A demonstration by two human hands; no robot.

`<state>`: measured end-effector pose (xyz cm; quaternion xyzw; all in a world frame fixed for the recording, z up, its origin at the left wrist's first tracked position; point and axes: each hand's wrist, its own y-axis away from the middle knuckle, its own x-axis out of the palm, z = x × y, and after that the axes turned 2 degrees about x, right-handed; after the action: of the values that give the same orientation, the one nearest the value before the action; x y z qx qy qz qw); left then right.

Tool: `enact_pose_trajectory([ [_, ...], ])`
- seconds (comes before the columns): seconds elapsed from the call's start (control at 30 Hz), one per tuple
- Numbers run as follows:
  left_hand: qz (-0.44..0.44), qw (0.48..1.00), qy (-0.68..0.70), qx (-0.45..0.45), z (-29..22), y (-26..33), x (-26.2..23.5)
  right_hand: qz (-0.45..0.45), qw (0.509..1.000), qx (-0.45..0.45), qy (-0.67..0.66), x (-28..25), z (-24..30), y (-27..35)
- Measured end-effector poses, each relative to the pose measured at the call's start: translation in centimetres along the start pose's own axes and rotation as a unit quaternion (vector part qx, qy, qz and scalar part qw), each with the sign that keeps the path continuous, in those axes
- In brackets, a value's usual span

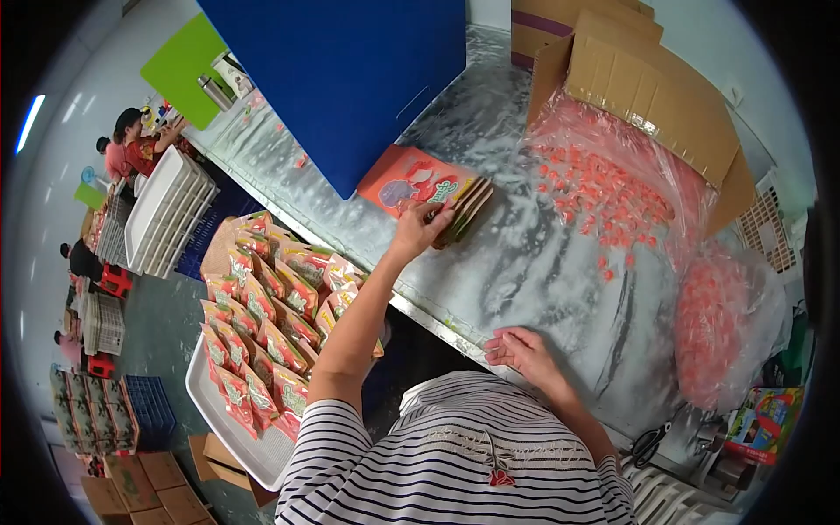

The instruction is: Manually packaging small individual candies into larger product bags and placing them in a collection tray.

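Note:
A stack of flat pink-and-green printed pouches [409, 176] lies on the grey marbled table [516, 289], at the lower corner of a tall blue panel [350, 79]. My left hand [422, 229] reaches onto the stack, its fingers bent and thumb pressed at the near edge of the pouches. How many it grips is hidden. Close to the table's front edge my right hand [522, 353] holds nothing, its fingers loosely stretched. To my left, a white tray [203, 394] bears several rows of filled, upright pouches [280, 346].
Small red wrapped pieces [604, 197] spill from a plastic-lined cardboard box [647, 87] at the far right. A clear bag of red pieces [722, 324] sits nearer. Black scissors [649, 444] lie at the lower right. Stacked white trays [166, 214] and other people occupy the far left.

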<state>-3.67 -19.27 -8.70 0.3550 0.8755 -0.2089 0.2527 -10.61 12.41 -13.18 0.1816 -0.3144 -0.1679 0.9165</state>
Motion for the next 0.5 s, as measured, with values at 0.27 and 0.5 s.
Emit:
enact_pose_trajectory([
  [0.27, -0.094, 0.929, -0.244, 0.263, -8.1, 6.6, 1.0, -0.093, 0.985, -0.109, 0.099, 2.6, 2.8, -0.5],
  [0.5, 0.049, 0.941, -0.23, 0.241, -11.4, 15.1, 7.7, -0.214, 0.935, -0.204, 0.198, 2.5, 4.5, -0.4],
])
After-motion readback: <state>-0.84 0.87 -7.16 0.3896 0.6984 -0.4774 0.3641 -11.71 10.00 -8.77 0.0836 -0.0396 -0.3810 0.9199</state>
